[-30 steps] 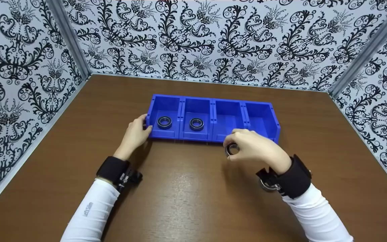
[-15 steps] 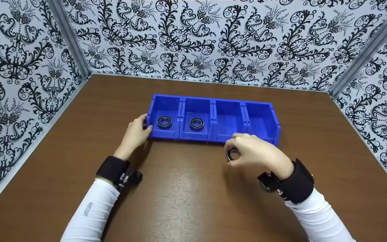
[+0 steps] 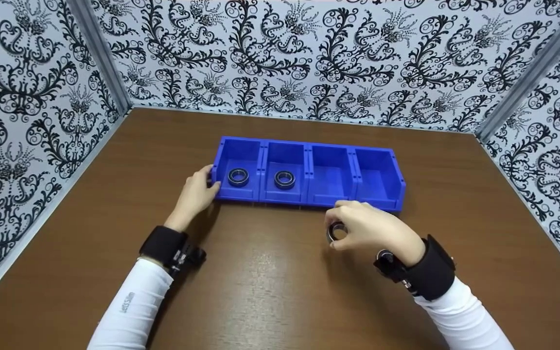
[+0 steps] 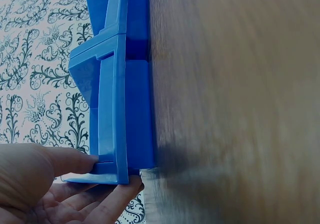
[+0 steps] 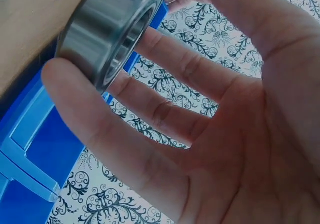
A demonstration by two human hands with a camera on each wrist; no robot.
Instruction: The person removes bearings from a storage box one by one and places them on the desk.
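**Steel bearing pinched just in front of the blue tray**

In the head view, the right hand held the bearing over the brown table, near the third compartment from the left. The ring stood tipped on edge, its hole showing. Two similar rings lay flat: the left ring in the first compartment, the second ring in the next. The left hand gripped the tray's left end.

In the left wrist view, that hand's thumb lay inside the end wall and its fingers curled outside, parted only by the wall and its lip. The tray's plastic looked stiff and light enough to shift if knocked.

In the right wrist view, the bearing showed a broad, polished grey outer wall and a ridged inner edge. It was probably heavy for its size, rigid and hard to crush, but slick enough to roll from a loose pinch. The sound hold seemed to be across opposite sides of the outer wall, clear of the bore. The fingers stood a ring's breadth apart, one tip against that wall; whether the two behind touched it could not be told.
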